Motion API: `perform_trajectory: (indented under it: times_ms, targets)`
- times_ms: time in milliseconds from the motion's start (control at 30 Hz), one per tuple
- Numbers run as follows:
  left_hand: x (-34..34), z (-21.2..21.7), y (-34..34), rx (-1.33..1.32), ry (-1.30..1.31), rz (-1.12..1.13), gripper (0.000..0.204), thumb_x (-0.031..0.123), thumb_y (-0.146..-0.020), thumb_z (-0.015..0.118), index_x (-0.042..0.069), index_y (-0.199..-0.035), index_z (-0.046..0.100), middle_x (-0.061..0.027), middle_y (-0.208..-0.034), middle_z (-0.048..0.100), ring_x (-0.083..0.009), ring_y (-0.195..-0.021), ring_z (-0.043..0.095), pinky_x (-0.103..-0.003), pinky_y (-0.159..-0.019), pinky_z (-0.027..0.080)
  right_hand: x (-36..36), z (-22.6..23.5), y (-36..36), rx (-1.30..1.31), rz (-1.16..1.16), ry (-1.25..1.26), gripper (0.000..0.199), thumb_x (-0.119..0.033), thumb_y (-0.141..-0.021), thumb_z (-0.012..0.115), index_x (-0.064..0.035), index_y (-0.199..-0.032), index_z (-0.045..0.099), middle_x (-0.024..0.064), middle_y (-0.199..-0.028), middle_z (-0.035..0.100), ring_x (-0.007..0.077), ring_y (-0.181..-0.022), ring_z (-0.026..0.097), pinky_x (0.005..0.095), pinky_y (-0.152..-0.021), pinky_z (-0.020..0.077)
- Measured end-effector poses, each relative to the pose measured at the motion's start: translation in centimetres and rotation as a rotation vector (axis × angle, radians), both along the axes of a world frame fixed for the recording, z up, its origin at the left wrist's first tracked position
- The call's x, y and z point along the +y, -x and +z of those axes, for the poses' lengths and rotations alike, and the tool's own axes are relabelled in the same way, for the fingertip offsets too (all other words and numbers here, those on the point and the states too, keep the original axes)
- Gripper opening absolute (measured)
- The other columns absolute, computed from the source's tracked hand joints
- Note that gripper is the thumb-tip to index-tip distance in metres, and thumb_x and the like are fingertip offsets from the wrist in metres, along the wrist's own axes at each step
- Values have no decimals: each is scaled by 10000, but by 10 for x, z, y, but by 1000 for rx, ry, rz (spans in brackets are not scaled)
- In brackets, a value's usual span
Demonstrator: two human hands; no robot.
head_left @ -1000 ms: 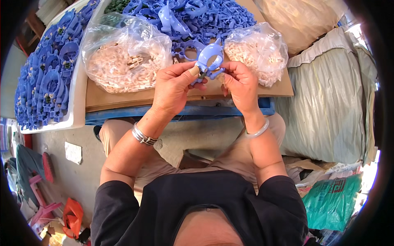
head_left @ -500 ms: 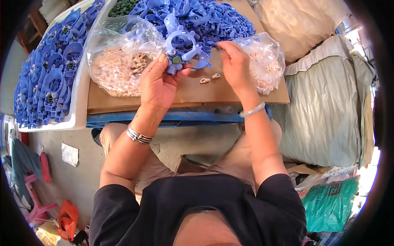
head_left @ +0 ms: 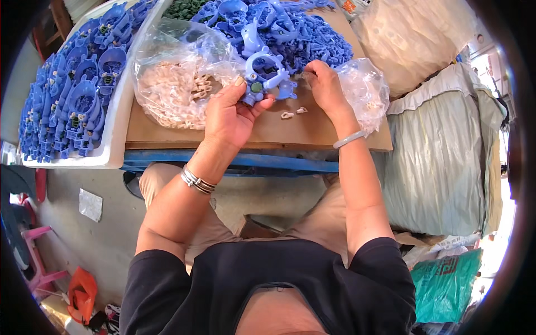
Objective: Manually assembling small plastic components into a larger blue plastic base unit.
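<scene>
My left hand (head_left: 228, 114) grips a blue plastic toy part (head_left: 266, 68) with an open ring, small arms and a green round piece at its base. The thumb lies on one side and the fingers sit beneath. At the right edge of a heap of small blue parts (head_left: 321, 42), my right hand (head_left: 326, 89) is closed, thumb and fingertips drawn together; whatever they hold is too small to tell. Two small cream-coloured pieces (head_left: 287, 115) lie on the cardboard (head_left: 268, 131) between my hands.
Clear bags of cream pieces stand left (head_left: 167, 92) and right (head_left: 365, 95) on the cardboard. A white foam box (head_left: 114, 151) full of blue assemblies (head_left: 84, 97) is at the far left. Green parts (head_left: 187, 8) lie behind. Large sacks (head_left: 435, 151) crowd the right side.
The whole view has shifted a little, so the table things appear further right. My right fingers have curled in more at the heap's edge; my left hand keeps its hold on the blue part.
</scene>
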State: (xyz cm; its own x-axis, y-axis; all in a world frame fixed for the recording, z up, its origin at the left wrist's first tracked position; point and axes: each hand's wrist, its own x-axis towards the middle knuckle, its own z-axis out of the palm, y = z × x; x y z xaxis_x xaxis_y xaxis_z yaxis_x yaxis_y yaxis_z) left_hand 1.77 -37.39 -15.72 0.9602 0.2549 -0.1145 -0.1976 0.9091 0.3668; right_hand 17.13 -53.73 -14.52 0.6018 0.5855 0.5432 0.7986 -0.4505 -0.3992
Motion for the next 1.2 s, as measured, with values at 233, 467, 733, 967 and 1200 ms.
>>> perform_trajectory:
  times_ms: [233, 467, 733, 967, 1200]
  targets:
    - [2, -3, -3, 62, 11, 12, 162, 67, -860, 431, -67, -931, 489, -169, -910, 568, -295, -792, 596, -398, -663, 560, -27, 22, 39, 138, 27, 122, 68, -21, -754, 535, 9, -814, 547, 132, -737, 560, 249, -718, 555, 308, -648, 435]
    - [-2, -5, -4, 48, -79, -42, 161, 71, -859, 445, -65, -933, 489, -182, -928, 567, -315, -810, 594, -408, -667, 560, -44, 7, 52, 376, 91, 244, 121, -34, -750, 546, 13, -858, 572, 99, -727, 580, 185, -672, 548, 287, -619, 432]
    - [-3, -5, -1, 47, -70, -39, 154, 63, -856, 442, -65, -923, 493, -179, -928, 568, -318, -813, 593, -409, -677, 559, -70, 8, 65, 471, 84, 115, 210, 23, -702, 593, 13, -911, 576, 81, -845, 574, 160, -717, 550, 273, -629, 435]
    - [-10, -2, 2, -15, -144, -98, 199, 75, -880, 425, -84, -977, 495, -185, -918, 578, -315, -795, 605, -371, -656, 557, -68, -6, 68, -66, 114, 183, 182, 17, -724, 569, 12, -906, 563, 107, -835, 544, 258, -753, 544, 291, -634, 436]
    - [-23, -3, 8, -66, -390, -195, 233, 108, -886, 458, -86, -973, 552, -158, -830, 607, -242, -713, 621, -309, -608, 549, -62, 31, 100, 369, 211, -286, 112, -58, -867, 494, 26, -910, 554, 49, -839, 551, 61, -711, 514, 188, -553, 399]
